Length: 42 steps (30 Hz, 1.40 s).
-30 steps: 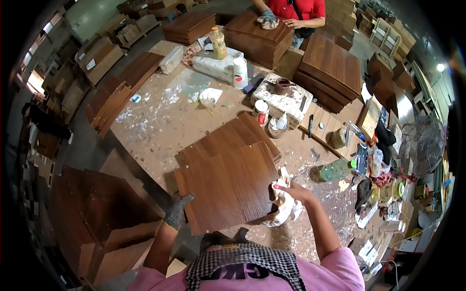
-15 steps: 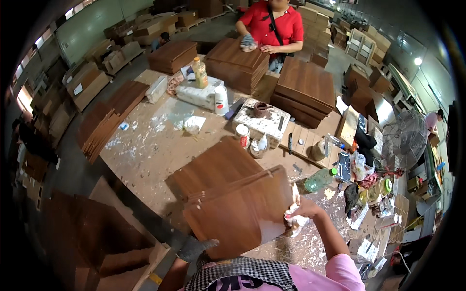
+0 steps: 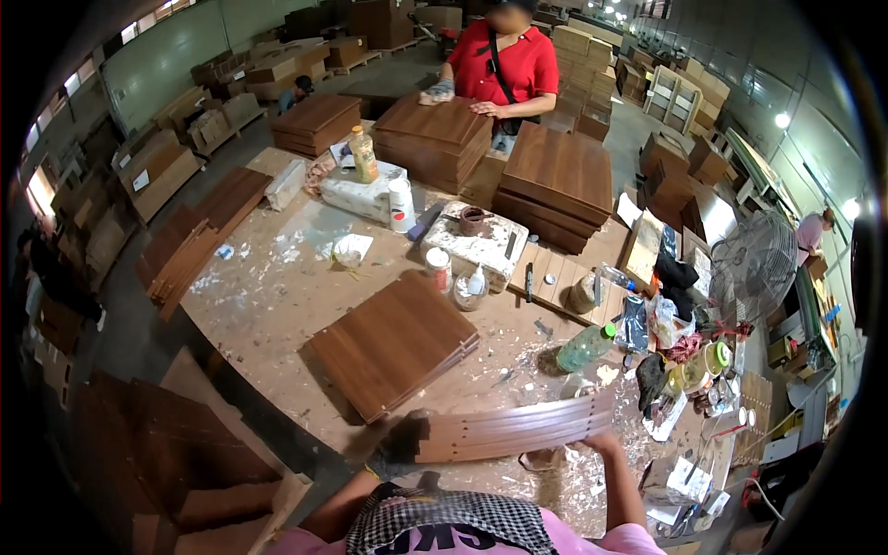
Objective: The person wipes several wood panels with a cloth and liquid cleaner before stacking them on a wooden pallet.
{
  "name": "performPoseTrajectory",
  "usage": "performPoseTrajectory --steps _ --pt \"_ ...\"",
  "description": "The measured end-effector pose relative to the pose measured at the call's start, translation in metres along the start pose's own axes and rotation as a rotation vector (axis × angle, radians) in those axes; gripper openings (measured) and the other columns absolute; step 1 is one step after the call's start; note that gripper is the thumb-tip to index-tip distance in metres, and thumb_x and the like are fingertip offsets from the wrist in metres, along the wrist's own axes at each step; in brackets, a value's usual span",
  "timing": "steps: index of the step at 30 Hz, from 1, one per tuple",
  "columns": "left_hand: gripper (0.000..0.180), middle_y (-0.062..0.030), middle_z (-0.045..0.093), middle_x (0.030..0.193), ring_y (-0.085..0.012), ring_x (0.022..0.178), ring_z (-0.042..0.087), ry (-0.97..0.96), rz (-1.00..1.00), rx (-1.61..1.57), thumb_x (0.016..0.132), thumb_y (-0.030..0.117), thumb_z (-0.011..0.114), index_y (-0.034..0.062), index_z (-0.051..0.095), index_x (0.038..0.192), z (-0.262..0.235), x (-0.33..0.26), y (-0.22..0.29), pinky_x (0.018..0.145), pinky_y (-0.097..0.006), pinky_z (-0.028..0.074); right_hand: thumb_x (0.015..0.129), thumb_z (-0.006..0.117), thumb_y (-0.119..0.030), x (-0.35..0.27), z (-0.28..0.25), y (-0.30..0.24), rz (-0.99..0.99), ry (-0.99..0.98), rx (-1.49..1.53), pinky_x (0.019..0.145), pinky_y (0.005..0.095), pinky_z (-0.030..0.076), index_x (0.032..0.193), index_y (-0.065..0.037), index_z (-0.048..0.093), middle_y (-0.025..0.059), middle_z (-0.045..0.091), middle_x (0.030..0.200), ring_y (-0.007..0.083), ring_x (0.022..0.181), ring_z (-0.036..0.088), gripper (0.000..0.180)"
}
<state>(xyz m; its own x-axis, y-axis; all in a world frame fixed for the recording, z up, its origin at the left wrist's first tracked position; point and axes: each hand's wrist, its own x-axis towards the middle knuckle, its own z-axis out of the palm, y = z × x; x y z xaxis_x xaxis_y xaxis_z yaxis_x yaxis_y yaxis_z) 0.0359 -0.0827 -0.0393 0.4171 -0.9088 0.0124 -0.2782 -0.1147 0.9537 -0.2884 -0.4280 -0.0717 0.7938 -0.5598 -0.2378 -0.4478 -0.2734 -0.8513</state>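
Between my two hands I hold several brown wood-grain panels (image 3: 518, 428) stacked together, tilted up so that their layered edges with small holes show. My left hand (image 3: 400, 446), in a dark glove, is closed on the left end of this stack. My right hand (image 3: 604, 446) grips the right end, its fingers partly hidden behind the panels. Just beyond, another small stack of brown panels (image 3: 393, 344) lies flat on the paint-spotted worktable (image 3: 268, 314). Whether the white wad is still in my right hand I cannot make out.
Past the flat stack stand a can (image 3: 438, 268), a small cup with a white bottle (image 3: 470, 289) and a paint-smeared block (image 3: 474, 242). A green-capped bottle (image 3: 585, 349) is at the right, near clutter. Across the table a person in red (image 3: 507, 69) rests hands on stacked panels (image 3: 433, 139).
The held panels have come down off the flat stack toward me and turned from broad face to layered edges. The flat stack now shows fully. The view has shifted slightly.
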Motion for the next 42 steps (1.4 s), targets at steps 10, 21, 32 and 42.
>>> performPoseTrajectory --steps 10,21,32,42 --pt "0.095 -0.0160 0.049 0.136 -0.0281 0.123 0.051 0.095 0.162 0.013 0.070 0.034 0.089 0.0032 0.034 0.140 -0.007 0.013 0.017 0.100 -0.039 0.047 0.080 0.077 -0.016 0.006 0.000 -0.022 0.042 -0.035 -0.004 0.092 0.0352 0.050 0.116 -0.002 0.066 0.0094 0.069 0.113 0.0203 0.104 0.062 0.040" --pt "0.103 -0.0175 0.046 0.133 -0.0294 0.123 0.048 -0.003 0.112 0.171 0.065 0.035 0.093 0.0045 0.026 0.136 -0.011 0.029 0.045 0.105 -0.043 0.040 0.082 0.051 0.002 0.000 -0.043 0.037 0.265 0.320 0.439 0.071 0.0289 0.047 0.116 0.000 0.061 0.0023 0.063 0.096 0.0145 0.079 0.056 0.036" --pt "0.103 -0.0176 0.047 0.131 -0.0300 0.121 0.049 0.030 0.088 0.148 0.063 0.035 0.094 0.0027 0.028 0.136 -0.010 0.019 0.048 0.104 -0.043 0.041 0.092 0.041 -0.001 -0.055 -0.123 -0.038 -0.192 1.387 0.417 0.087 0.0324 0.049 0.137 0.004 0.047 0.0134 0.059 0.116 0.0214 0.103 0.059 0.046" --pt "0.109 -0.0176 0.039 0.142 -0.0292 0.131 0.042 0.023 0.267 0.110 0.066 0.031 0.093 0.0063 0.019 0.142 0.012 0.029 0.017 0.110 -0.044 0.036 0.099 0.053 -0.046 0.028 0.021 0.083 0.228 0.474 0.766 0.099 0.0332 0.041 0.145 -0.003 0.042 0.0087 0.055 0.129 0.0196 0.119 0.049 0.064"
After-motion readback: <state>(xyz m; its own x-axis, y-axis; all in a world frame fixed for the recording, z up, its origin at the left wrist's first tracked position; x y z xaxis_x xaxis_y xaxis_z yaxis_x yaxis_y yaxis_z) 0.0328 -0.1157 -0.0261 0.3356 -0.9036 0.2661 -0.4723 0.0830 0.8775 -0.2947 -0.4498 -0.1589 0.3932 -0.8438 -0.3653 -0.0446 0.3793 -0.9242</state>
